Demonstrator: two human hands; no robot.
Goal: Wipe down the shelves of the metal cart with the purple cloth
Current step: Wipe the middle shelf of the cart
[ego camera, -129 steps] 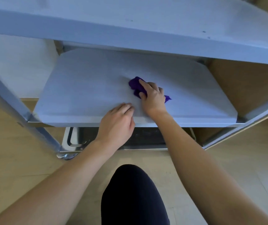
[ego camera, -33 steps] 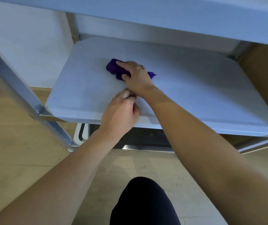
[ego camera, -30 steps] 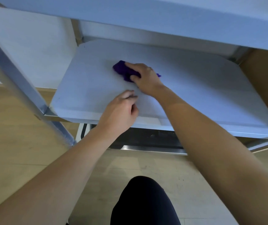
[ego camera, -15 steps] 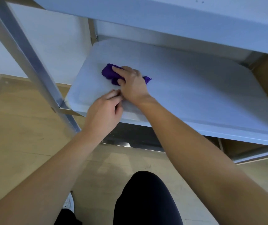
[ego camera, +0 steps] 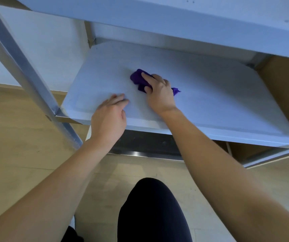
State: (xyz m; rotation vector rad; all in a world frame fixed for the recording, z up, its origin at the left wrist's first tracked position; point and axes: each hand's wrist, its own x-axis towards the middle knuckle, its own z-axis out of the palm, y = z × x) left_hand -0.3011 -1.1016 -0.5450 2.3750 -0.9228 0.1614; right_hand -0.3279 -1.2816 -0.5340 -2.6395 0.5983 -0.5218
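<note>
The metal cart's middle shelf (ego camera: 219,95) lies flat below the top shelf (ego camera: 175,18). A bunched purple cloth (ego camera: 137,80) sits left of the shelf's centre. My right hand (ego camera: 159,94) covers most of it, fingers curled over the cloth and thumb tucked against its near side; a purple corner sticks out to the right. My left hand (ego camera: 109,117) rests on the shelf's front edge, fingers lying flat on the surface, a short gap from the right hand.
A slanted metal leg (ego camera: 23,70) runs down the left side. Below the middle shelf a dark lower shelf (ego camera: 145,144) shows. A brown cardboard box (ego camera: 283,91) stands to the right. My dark-clothed knee (ego camera: 152,210) is over the wooden floor.
My right hand has slid the cloth to the right, away from the shelf's left edge. A gap has opened between the hands. My left hand stays on the front edge.
</note>
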